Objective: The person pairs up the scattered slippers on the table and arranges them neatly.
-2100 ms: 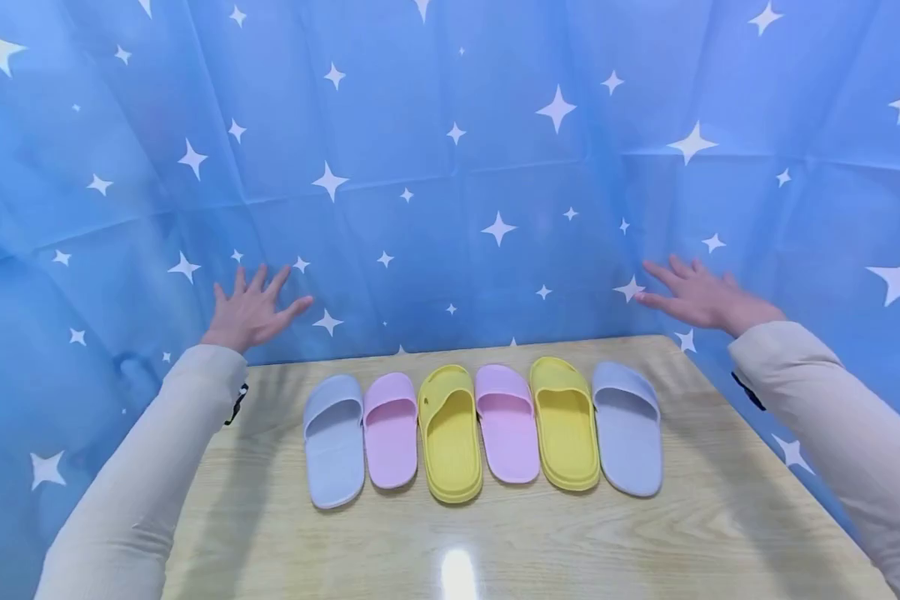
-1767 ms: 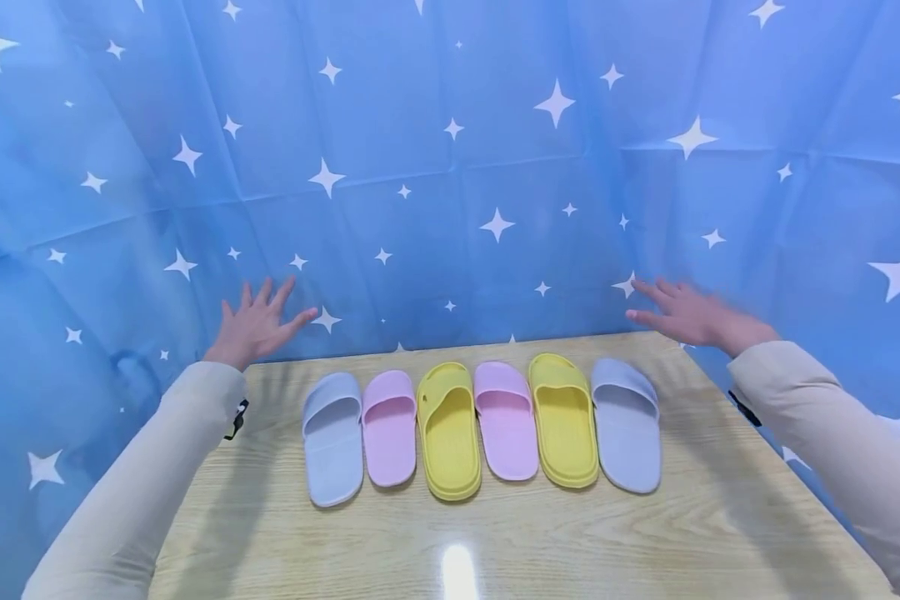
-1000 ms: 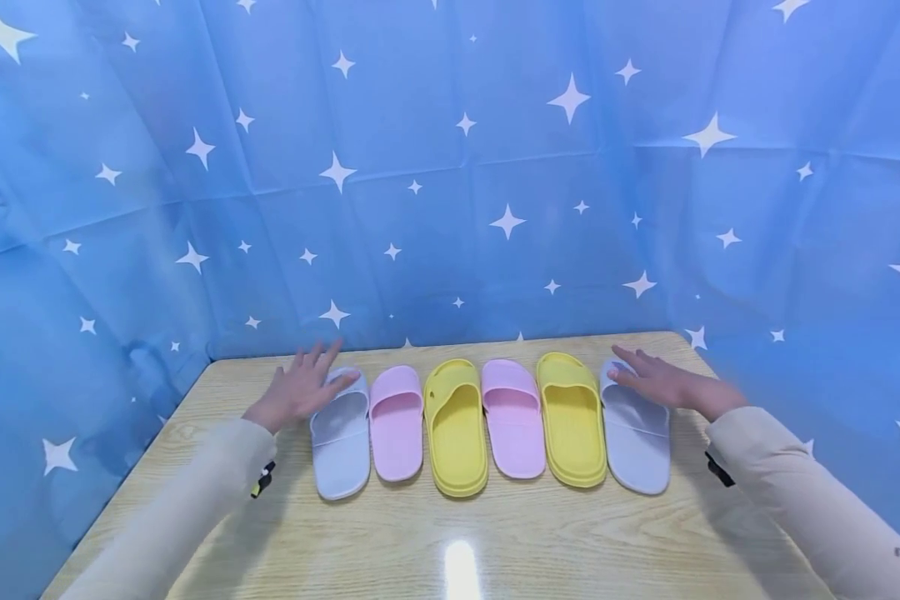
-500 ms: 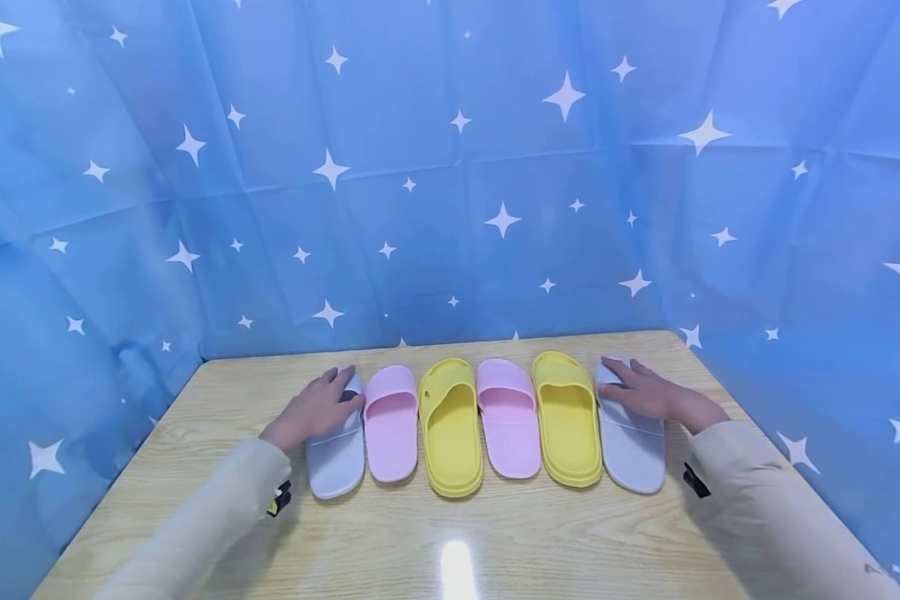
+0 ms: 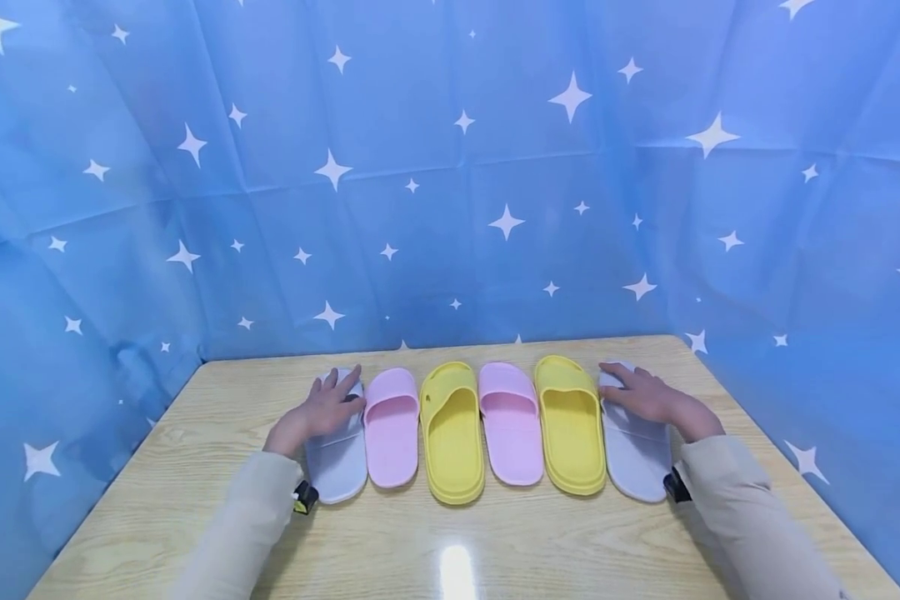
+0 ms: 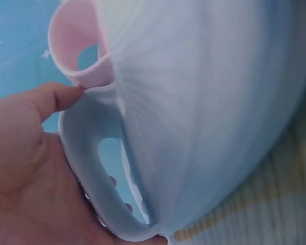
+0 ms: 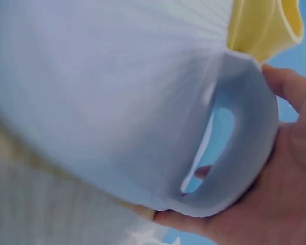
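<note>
Left grey slipper (image 5: 337, 475) flat on the wooden table (image 5: 390, 558), at the left end of a row of six, strap at the far end and heel toward the near edge, under the left hand (image 5: 317, 411). Fingers spread apart over the strap and bent round it, with the thumb (image 6: 61, 97) against the inner edge, right where the left pink slipper (image 5: 392, 429) begins. Two fingertips (image 6: 128, 206) visible through the gap beneath the strap; lowest finger along the outer edge, by the foot of the strap. Strap thus held between thumb and fingers, palm facing it.

Right grey slipper (image 5: 636, 462) at the opposite end of the row, also flat, heel near, under the right hand (image 5: 648, 398). Much the same hold: fingers apart, clamped across the strap, thumb on the inner edge just beside the right yellow slipper (image 5: 570, 433), lowest finger at the outer edge. Firmness of either grip: cannot tell.

Between the grey pair, from left to right: left pink slipper, left yellow slipper (image 5: 453, 437), right pink slipper (image 5: 512, 429), right yellow slipper, all flat and close together. Pale sleeves (image 5: 750, 517) on both arms, black wristband (image 5: 305, 497) at each wrist. Blue curtain (image 5: 435, 275) with white stars behind the table.
</note>
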A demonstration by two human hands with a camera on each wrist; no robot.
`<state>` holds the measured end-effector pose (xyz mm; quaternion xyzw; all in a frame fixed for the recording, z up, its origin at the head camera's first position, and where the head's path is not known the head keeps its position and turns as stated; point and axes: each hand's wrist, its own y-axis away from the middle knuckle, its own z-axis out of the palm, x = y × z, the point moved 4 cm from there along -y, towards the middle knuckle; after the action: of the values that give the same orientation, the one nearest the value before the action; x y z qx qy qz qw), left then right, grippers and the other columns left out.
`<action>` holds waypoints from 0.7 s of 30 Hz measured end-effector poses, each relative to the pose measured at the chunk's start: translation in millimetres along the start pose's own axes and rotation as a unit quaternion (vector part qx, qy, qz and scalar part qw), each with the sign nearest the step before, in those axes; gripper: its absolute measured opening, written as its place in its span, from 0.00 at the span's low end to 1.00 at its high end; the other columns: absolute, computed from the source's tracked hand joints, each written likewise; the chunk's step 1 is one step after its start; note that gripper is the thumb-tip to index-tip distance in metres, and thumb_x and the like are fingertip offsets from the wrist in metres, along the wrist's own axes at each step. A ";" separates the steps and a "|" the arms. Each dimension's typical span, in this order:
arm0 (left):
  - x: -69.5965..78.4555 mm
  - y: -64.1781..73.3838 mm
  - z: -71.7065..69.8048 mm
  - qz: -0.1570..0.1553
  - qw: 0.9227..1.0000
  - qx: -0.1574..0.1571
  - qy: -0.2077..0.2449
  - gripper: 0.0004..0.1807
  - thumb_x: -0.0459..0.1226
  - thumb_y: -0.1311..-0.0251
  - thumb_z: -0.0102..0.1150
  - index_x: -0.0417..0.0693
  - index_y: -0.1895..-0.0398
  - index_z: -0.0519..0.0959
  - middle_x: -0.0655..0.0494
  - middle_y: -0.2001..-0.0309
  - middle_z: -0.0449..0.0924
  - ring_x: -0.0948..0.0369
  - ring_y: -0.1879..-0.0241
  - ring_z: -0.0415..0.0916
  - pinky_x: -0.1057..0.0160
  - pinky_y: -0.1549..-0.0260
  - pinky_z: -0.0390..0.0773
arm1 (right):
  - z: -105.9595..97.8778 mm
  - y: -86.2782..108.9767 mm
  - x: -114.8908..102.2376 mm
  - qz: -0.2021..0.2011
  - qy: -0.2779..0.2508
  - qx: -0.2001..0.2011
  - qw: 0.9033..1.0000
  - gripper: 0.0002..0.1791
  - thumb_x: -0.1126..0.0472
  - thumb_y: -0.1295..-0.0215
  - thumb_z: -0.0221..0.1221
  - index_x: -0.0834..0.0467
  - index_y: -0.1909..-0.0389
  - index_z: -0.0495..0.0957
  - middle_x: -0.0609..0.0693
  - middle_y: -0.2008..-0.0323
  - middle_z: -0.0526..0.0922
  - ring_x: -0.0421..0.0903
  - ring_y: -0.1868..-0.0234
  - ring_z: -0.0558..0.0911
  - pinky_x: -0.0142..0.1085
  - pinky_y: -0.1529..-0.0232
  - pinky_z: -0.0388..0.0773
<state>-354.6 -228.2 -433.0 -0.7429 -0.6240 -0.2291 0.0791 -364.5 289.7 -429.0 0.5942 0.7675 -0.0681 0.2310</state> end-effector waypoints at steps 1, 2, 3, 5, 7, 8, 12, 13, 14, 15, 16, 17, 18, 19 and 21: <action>-0.5 0.5 -1.0 0.002 1.000 -0.001 0.003 0.39 0.52 0.21 0.40 0.46 0.16 0.46 0.26 0.19 0.34 0.25 0.21 0.27 0.23 0.26 0.36 | -0.7 -1.0 -0.9 -0.002 -0.005 -0.004 1.000 0.38 0.43 0.19 0.44 0.64 0.20 0.54 0.77 0.24 0.52 0.85 0.26 0.45 0.80 0.32 0.49; -1.6 1.1 -1.8 0.001 1.000 -0.003 0.006 0.38 0.51 0.21 0.40 0.47 0.15 0.46 0.26 0.19 0.33 0.26 0.21 0.25 0.24 0.26 0.35 | -1.4 -1.8 -2.1 -0.005 -0.009 -0.007 1.000 0.38 0.43 0.19 0.44 0.64 0.20 0.53 0.77 0.23 0.52 0.85 0.26 0.45 0.80 0.32 0.48; -3.0 1.5 -2.5 0.004 1.000 -0.003 0.006 0.38 0.51 0.21 0.40 0.46 0.16 0.46 0.26 0.19 0.32 0.26 0.21 0.24 0.23 0.26 0.35 | -1.7 -3.1 -3.0 -0.007 -0.013 -0.009 1.000 0.38 0.43 0.19 0.44 0.64 0.20 0.53 0.77 0.23 0.51 0.85 0.25 0.44 0.80 0.31 0.47; -5.9 2.9 -3.4 0.005 1.000 0.001 0.008 0.38 0.51 0.21 0.41 0.46 0.16 0.47 0.25 0.19 0.31 0.25 0.22 0.24 0.22 0.27 0.36 | -1.6 -5.9 -4.0 -0.013 -0.014 -0.009 1.000 0.38 0.43 0.19 0.44 0.64 0.20 0.53 0.77 0.23 0.51 0.85 0.26 0.44 0.80 0.31 0.47; -8.5 4.7 -3.0 0.012 1.000 0.007 0.012 0.38 0.51 0.21 0.42 0.45 0.16 0.49 0.24 0.19 0.32 0.25 0.22 0.25 0.22 0.28 0.37 | -0.7 -7.0 -4.9 -0.017 -0.015 -0.006 1.000 0.39 0.43 0.19 0.45 0.64 0.20 0.53 0.77 0.23 0.51 0.85 0.25 0.44 0.80 0.31 0.46; -9.9 5.7 -2.4 0.014 1.000 0.008 0.013 0.38 0.52 0.21 0.43 0.46 0.16 0.50 0.25 0.19 0.32 0.25 0.21 0.26 0.22 0.27 0.37 | 0.0 -6.9 -4.8 -0.019 -0.018 -0.004 1.000 0.39 0.43 0.19 0.45 0.64 0.20 0.54 0.77 0.23 0.51 0.85 0.25 0.43 0.80 0.31 0.45; -14.2 14.3 -3.2 0.021 1.000 -0.004 0.017 0.40 0.53 0.23 0.48 0.45 0.17 0.51 0.24 0.19 0.32 0.23 0.22 0.26 0.19 0.29 0.39 | 4.9 -4.1 -2.1 -0.028 -0.044 0.000 0.999 0.40 0.44 0.20 0.48 0.66 0.20 0.54 0.78 0.23 0.50 0.84 0.25 0.41 0.80 0.31 0.42; -14.8 17.3 -4.7 0.019 1.000 -0.013 0.017 0.41 0.53 0.24 0.49 0.46 0.16 0.50 0.25 0.19 0.31 0.22 0.23 0.26 0.19 0.30 0.40 | 6.2 -2.9 -1.1 -0.030 -0.052 0.000 0.998 0.40 0.44 0.20 0.49 0.66 0.20 0.54 0.78 0.23 0.49 0.84 0.25 0.40 0.80 0.31 0.41; -15.0 20.2 -7.2 0.019 0.999 -0.022 0.020 0.42 0.54 0.24 0.50 0.46 0.16 0.50 0.25 0.19 0.31 0.22 0.23 0.26 0.18 0.30 0.39 | 7.1 -1.9 0.0 -0.032 -0.059 -0.001 0.998 0.40 0.44 0.21 0.49 0.66 0.20 0.54 0.78 0.23 0.48 0.84 0.25 0.39 0.81 0.31 0.40; -14.3 22.9 -10.5 0.022 0.999 -0.029 0.022 0.42 0.54 0.25 0.50 0.45 0.16 0.50 0.24 0.19 0.32 0.22 0.23 0.26 0.18 0.31 0.40 | 7.7 -0.7 1.3 -0.034 -0.065 -0.004 0.997 0.40 0.44 0.21 0.50 0.66 0.20 0.54 0.79 0.23 0.47 0.84 0.25 0.38 0.81 0.31 0.39; -13.3 24.8 -13.3 0.024 0.999 -0.037 0.023 0.42 0.54 0.25 0.51 0.45 0.16 0.51 0.25 0.19 0.34 0.22 0.23 0.27 0.18 0.31 0.40 | 7.2 0.8 2.8 -0.036 -0.070 -0.009 0.997 0.41 0.44 0.21 0.50 0.67 0.20 0.53 0.79 0.23 0.46 0.84 0.25 0.37 0.81 0.32 0.38; -11.8 25.7 -16.0 0.029 0.998 -0.043 0.025 0.42 0.54 0.25 0.51 0.44 0.17 0.51 0.26 0.19 0.36 0.23 0.22 0.28 0.19 0.30 0.41 | 5.3 2.6 3.6 -0.038 -0.078 -0.014 0.996 0.42 0.44 0.21 0.50 0.67 0.20 0.52 0.79 0.22 0.45 0.84 0.25 0.36 0.81 0.32 0.36; -10.1 25.8 -18.4 0.034 0.998 -0.048 0.027 0.42 0.54 0.25 0.51 0.44 0.17 0.52 0.28 0.18 0.39 0.25 0.21 0.30 0.21 0.29 0.41 | 2.1 4.5 4.6 -0.038 -0.084 -0.021 0.995 0.42 0.44 0.21 0.50 0.67 0.20 0.51 0.78 0.22 0.43 0.84 0.24 0.35 0.81 0.32 0.35; -8.2 24.9 -20.4 0.038 0.998 -0.050 0.028 0.42 0.54 0.25 0.50 0.43 0.17 0.52 0.29 0.18 0.41 0.26 0.21 0.31 0.22 0.28 0.42 | -2.3 6.5 5.3 -0.040 -0.091 -0.029 0.995 0.43 0.44 0.21 0.50 0.68 0.19 0.49 0.78 0.22 0.42 0.84 0.25 0.34 0.81 0.31 0.34; -3.9 20.5 -22.9 0.053 0.997 -0.048 0.029 0.41 0.53 0.24 0.49 0.41 0.18 0.54 0.32 0.18 0.47 0.29 0.20 0.35 0.25 0.26 0.44 | -13.7 10.7 5.4 -0.042 -0.100 -0.046 0.993 0.43 0.44 0.20 0.48 0.68 0.19 0.46 0.78 0.22 0.41 0.83 0.24 0.34 0.80 0.31 0.35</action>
<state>-340.8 -245.2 -411.0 -0.7707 -0.5696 -0.2760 0.0734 -359.2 302.7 -417.4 0.5406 0.7669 -0.1017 0.3306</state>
